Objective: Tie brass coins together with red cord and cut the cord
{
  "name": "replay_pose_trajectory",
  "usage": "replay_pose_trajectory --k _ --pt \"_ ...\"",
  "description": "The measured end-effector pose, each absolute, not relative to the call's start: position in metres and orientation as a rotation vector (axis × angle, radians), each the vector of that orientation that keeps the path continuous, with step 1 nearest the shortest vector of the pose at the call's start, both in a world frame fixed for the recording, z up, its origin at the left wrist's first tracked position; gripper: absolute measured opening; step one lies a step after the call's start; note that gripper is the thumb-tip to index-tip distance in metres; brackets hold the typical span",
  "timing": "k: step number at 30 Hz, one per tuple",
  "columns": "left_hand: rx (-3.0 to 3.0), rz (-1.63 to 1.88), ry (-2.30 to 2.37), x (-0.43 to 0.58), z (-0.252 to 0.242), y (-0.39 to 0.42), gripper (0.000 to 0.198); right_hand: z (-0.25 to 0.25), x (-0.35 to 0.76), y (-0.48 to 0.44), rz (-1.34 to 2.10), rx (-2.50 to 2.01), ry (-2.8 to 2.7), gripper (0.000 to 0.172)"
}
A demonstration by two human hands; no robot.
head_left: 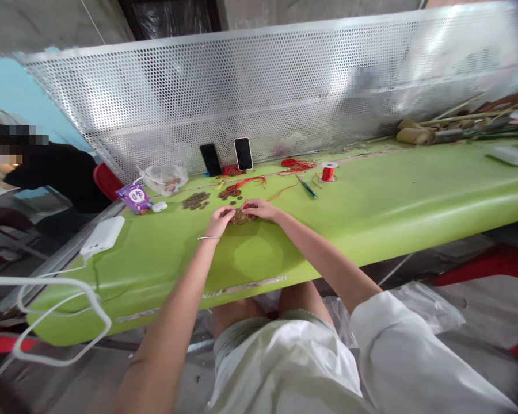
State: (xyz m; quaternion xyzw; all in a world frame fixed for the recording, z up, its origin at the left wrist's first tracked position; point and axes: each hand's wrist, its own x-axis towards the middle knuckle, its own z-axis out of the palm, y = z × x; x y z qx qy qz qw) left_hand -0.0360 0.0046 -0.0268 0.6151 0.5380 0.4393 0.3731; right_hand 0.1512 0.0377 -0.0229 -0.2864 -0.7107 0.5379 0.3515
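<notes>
My left hand [220,220] and my right hand [259,209] meet over a small cluster of bronze coins [240,217] tied with red string on the green table [371,201]. Both hands pinch the cluster with closed fingers. A thin bracelet circles my left wrist. A loose pile of coins [195,200] lies just beyond my left hand. Strung coins with red cord [237,188] lie farther back.
Two phones [227,156] lean on the perforated metal screen [259,86]. A red thread spool [328,171], a pen [307,189], a plastic bag [166,177], a purple packet [134,198] and a white charger [102,234] with cables sit around. Another person sits at far left.
</notes>
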Motion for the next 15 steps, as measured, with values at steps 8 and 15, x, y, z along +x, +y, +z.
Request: replay_pose_trajectory --k 8,15 --pt "1.557 1.138 1.366 -0.0355 -0.0254 0.0031 0.026 -0.021 0.1499 0.0358 1.395 -0.753 -1.827 0.006" --pt "1.549 1.109 1.392 -0.0357 -0.0257 0.0036 0.027 -0.0211 0.1497 0.035 1.399 -0.752 -1.822 0.009"
